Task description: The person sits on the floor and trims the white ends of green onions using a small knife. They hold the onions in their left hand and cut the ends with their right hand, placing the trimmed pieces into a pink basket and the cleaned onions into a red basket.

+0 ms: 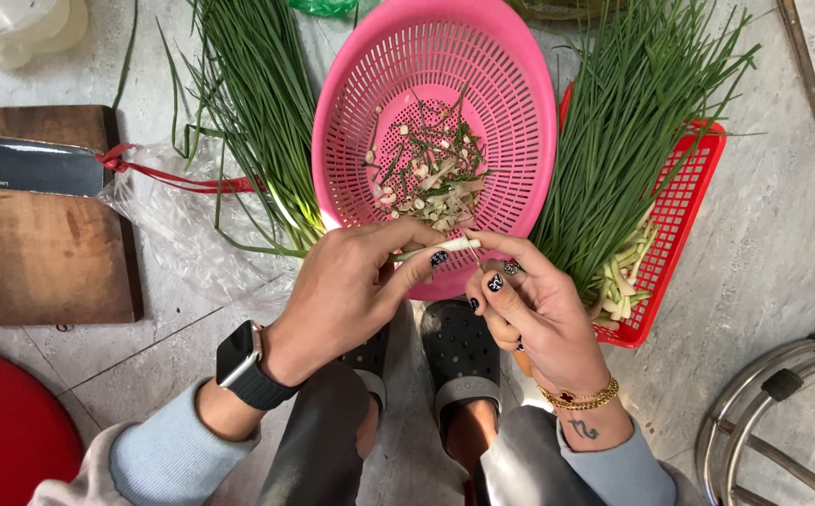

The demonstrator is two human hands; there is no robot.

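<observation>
We are pinching the pale chive stalk (447,248) between both hands, left hand (351,290) closing its grip on the stem, right hand (529,305) nipping the end, just over the pink colander's (520,122) near rim so trimmings are falling inside.

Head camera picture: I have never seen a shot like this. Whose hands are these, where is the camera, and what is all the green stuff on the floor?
The camera sits on a person's head and looks straight down, so you see their own two hands, knees and dark clogs.

The left hand, with a dark watch on its wrist, and the right hand, with a gold bracelet, together hold one thin green stalk by its pale end.

Just beyond them a pink colander holds small trimmed bits. Left of it a bunch of long green stalks lies on the tiled floor, partly over a clear plastic bag. On the right a red basket carries another bunch. A wooden board lies at far left.
</observation>
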